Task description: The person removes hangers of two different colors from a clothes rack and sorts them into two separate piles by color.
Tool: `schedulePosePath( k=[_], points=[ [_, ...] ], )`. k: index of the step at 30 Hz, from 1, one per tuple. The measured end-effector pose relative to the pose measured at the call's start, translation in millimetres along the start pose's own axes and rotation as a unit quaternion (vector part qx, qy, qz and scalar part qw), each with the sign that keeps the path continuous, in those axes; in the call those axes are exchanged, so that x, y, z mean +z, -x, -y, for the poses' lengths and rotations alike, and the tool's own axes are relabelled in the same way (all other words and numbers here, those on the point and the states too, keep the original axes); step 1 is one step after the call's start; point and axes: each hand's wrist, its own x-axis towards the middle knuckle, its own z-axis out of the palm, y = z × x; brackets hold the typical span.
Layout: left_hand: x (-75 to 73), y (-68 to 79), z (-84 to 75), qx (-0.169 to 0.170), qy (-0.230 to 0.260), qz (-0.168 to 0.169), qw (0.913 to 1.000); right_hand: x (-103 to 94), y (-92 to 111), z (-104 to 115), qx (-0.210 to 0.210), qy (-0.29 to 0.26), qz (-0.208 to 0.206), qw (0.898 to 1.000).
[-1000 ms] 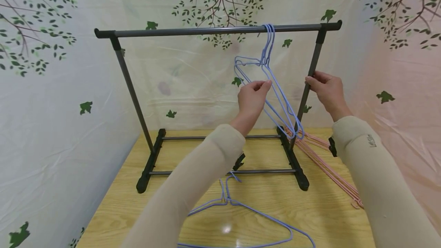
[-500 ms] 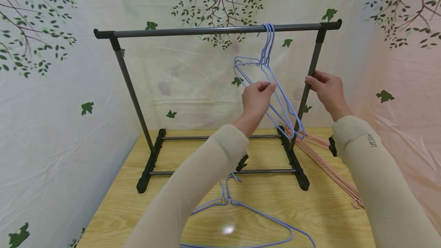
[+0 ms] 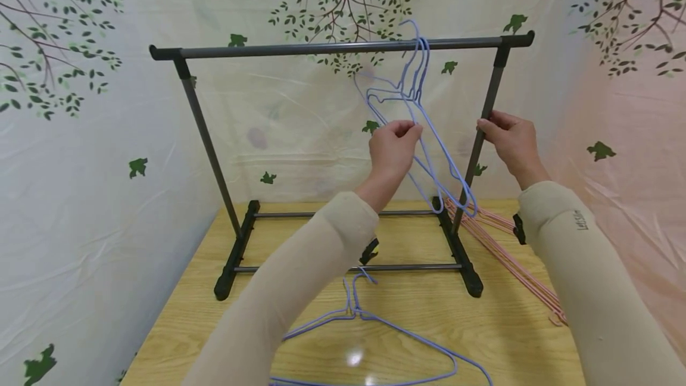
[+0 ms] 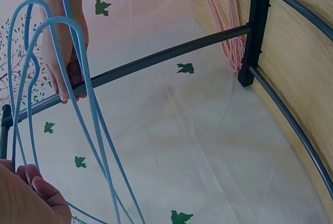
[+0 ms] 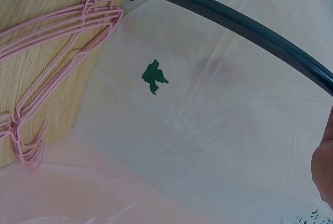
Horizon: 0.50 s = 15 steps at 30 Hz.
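Note:
My left hand (image 3: 393, 151) pinches the side of a blue wire hanger (image 3: 409, 21) whose hook stands above the rail of a dark clothes rack (image 3: 300, 48). Other blue hangers (image 3: 449, 153) hang from that rail just to its right. With thumb and fingers, my right hand (image 3: 511, 142) grips the rack's right post. In the left wrist view, looped blue hanger ends (image 4: 96, 125) rise beside the left hand (image 4: 36, 198), partly covering the right hand (image 4: 65, 52) behind. Only an edge of the right hand (image 5: 325, 166) shows in the right wrist view, by the post (image 5: 234, 21).
More blue hangers (image 3: 404, 331) lie on the wooden table (image 3: 177, 320) in front of the rack. Pink hangers (image 3: 509, 261) lie by the right foot, seen also as a pink bundle (image 5: 47, 91) in the right wrist view. A leaf-printed curtain (image 3: 300, 153) stands behind.
The left hand first shifts slightly right, then back left and up, and one blue hanger's hook has come up off the rail. The right hand stays on the post.

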Motion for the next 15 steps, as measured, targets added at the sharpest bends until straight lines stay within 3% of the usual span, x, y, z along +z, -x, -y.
schedulePosePath(
  k=[15],
  points=[
    [-28.2, 7.7, 10.2, 0.016, 0.029, 0.026, 0.9991, 0.0, 0, 0, -0.001, -0.012, 0.002, 1.000]
  ],
)
